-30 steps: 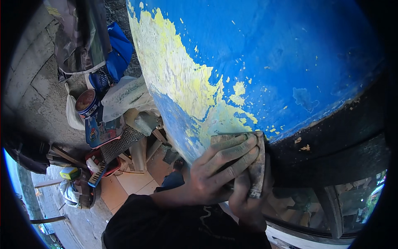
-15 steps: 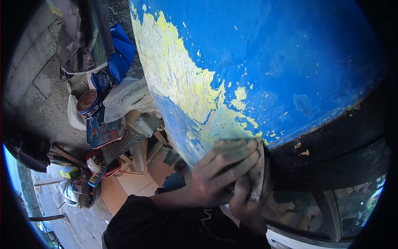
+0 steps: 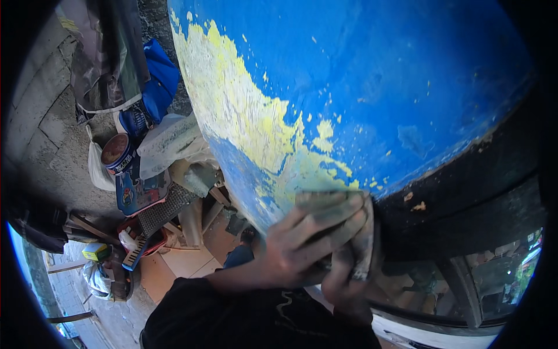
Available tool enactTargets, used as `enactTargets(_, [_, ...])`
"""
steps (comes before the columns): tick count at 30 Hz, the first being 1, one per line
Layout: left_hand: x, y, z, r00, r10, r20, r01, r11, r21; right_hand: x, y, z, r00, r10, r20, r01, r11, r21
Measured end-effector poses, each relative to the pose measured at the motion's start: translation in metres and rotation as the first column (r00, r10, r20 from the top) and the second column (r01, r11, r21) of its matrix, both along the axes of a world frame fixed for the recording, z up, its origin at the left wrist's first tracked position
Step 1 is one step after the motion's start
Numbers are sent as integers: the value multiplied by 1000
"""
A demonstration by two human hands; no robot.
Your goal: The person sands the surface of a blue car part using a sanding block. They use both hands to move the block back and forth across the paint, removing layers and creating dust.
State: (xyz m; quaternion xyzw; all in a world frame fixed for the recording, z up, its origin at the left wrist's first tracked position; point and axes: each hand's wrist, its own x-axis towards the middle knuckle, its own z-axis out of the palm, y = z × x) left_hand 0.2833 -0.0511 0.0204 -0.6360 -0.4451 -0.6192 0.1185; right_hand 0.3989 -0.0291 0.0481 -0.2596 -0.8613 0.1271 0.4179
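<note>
Worn grey sheet (image 3: 364, 247) lies against the lower edge of a big curved blue surface (image 3: 395, 75), at the lower right end of a stripped patch (image 3: 244, 110). That patch runs down the left side of the blue, whitish and scratched in the middle, with ragged yellow margins and small yellow flecks scattered beyond it. Below and to the right, a dark band (image 3: 459, 215) borders the blue, with glass panes (image 3: 415, 285) beneath it.

On the left stands a rough grey wall (image 3: 43, 128). Near it are a hanging dark plastic cover (image 3: 107, 58), a blue bag (image 3: 158, 78), a white plastic bag (image 3: 100, 166) and a round tin (image 3: 115, 152) with something reddish-brown inside. Lower down, a red basin (image 3: 156, 243) and a yellow-green box (image 3: 96, 251) sit near the orange-brown tiled floor (image 3: 180, 262).

The left hand (image 3: 290, 241) spreads over the sheet, its fingers (image 3: 331, 216) slightly bent and close together; its thumb is hidden, so whether they clamp the sheet or only press on it, I cannot tell. The right hand (image 3: 343, 288) is clamped on the sheet's lower right part, one digit across the near face, the rest mostly in shadow behind.
</note>
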Motion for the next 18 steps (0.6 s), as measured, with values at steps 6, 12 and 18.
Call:
enactTargets(6, [2,-8,4,996,76,38,-76,997,-4,-1,1,-6,999,38,-34,-41,995,-94])
enactTargets(12, [0,0,19,991,51,124,-70,985,158,-2,2,2,993,90,-75,-99,986,-136])
enactTargets(18, [1,-6,5,995,59,84,-61,998,24,-1,0,2,999,44,-17,-45,998,-37])
